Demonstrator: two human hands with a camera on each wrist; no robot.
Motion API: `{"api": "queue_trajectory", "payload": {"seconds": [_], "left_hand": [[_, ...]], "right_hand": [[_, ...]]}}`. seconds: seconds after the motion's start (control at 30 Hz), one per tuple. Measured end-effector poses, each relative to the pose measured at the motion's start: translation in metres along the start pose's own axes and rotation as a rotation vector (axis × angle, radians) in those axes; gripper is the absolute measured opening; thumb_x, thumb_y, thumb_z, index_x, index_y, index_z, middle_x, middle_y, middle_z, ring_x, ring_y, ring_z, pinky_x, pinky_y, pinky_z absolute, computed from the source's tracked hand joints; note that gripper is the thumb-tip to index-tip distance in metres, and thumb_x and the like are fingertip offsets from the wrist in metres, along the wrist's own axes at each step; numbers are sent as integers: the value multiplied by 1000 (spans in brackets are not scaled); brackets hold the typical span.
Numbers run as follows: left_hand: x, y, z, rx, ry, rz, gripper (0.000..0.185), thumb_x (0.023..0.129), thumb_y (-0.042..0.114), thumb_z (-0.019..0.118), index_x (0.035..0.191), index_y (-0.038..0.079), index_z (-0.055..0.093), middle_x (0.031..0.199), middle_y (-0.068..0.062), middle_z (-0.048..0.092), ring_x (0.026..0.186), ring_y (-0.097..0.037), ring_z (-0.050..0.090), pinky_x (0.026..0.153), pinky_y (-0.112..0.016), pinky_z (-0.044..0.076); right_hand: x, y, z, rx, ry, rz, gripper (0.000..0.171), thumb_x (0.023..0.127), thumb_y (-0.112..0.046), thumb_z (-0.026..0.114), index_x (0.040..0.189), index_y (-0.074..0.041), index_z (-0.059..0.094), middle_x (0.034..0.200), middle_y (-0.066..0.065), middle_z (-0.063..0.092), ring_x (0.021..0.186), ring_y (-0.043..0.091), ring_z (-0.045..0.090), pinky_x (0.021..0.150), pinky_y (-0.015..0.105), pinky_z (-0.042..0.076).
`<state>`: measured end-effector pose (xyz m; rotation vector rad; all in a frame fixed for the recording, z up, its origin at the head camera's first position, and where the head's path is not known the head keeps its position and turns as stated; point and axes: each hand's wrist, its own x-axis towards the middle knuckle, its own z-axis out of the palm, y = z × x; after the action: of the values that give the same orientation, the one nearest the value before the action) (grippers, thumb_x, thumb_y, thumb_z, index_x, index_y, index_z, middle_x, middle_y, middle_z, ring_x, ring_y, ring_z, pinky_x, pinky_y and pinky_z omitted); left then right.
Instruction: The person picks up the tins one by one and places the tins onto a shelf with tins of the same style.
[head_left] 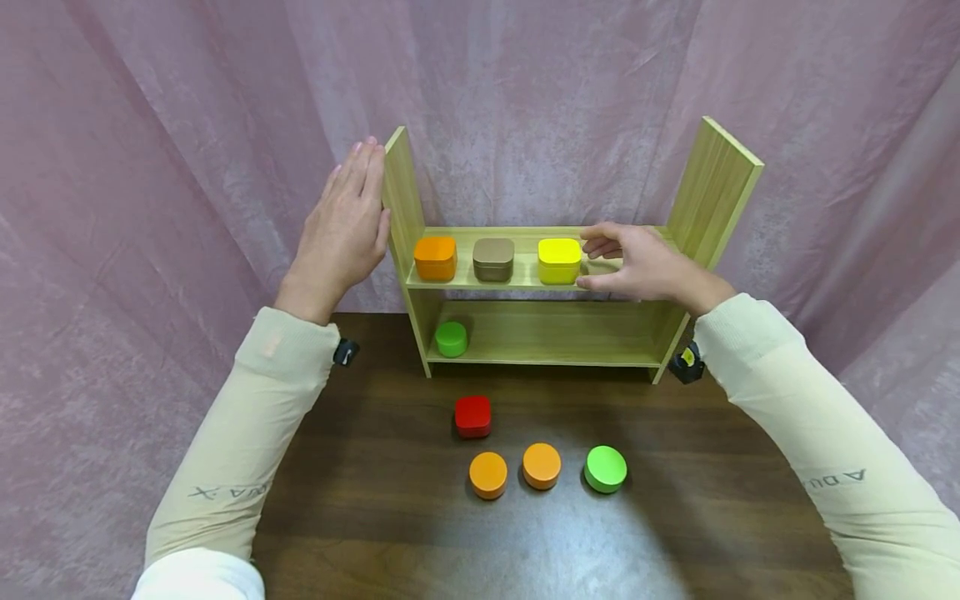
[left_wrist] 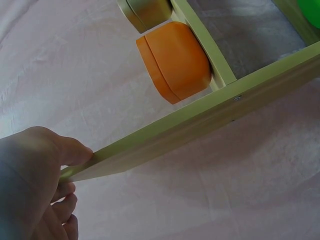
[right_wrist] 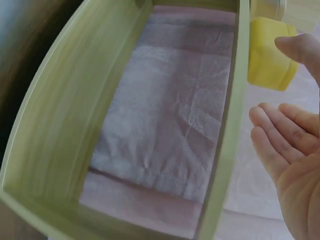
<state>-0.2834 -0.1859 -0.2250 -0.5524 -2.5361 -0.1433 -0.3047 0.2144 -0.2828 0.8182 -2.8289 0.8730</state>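
My left hand [head_left: 341,221] rests along the outer side of the left panel of a wooden shelf [head_left: 540,332], its fingers straight in the head view. In the left wrist view its thumb [left_wrist: 75,151] lies at the panel's edge. On the upper board stand an orange rounded-square box [head_left: 435,258], a brown box [head_left: 493,260] and a yellow box [head_left: 559,261]. My right hand [head_left: 637,260] is just right of the yellow box, fingers parted and loosely bent. In the right wrist view its thumb overlaps the box; contact cannot be told.
A green round box [head_left: 452,339] stands on the lower board's left end. On the dark table [head_left: 360,492] before the shelf lie a red box [head_left: 473,417], two orange round boxes [head_left: 488,476] and another green round box [head_left: 605,469]. A pink curtain [head_left: 540,108] hangs behind.
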Motion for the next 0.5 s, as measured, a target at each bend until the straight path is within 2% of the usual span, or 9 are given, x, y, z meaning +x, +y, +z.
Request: {"api": "queue_trajectory", "payload": {"seconds": [0.1,0.23,0.5], "left_hand": [[1,0,0,-3,-7,-4,71,108,12,48,168,-3,13,177,-18,15,166,-34,15,137,-50,14],[1,-1,0,-11,-22,-15,72,108,12,47,168,-2,11,178,-17,12,167,-33,13,137,-49,12],[0,-7,-1,-16,-29,-37,72,108,13,46,168,-2,9,178,-16,10,167,-34,12,137,-49,10]], "right_hand": [[-12,-2,-8,-73,8,-4,72,89,-26,84,148,4,54,134,20,69,125,36,67,114,52,52],[-26,-5,-15,-115,2,-28,72,89,-27,85,147,4,55,133,20,70,124,36,68,112,53,52],[-41,-13,-7,-106,-21,-104,66,89,-23,85,142,4,59,130,18,72,120,35,71,108,54,55]]}}
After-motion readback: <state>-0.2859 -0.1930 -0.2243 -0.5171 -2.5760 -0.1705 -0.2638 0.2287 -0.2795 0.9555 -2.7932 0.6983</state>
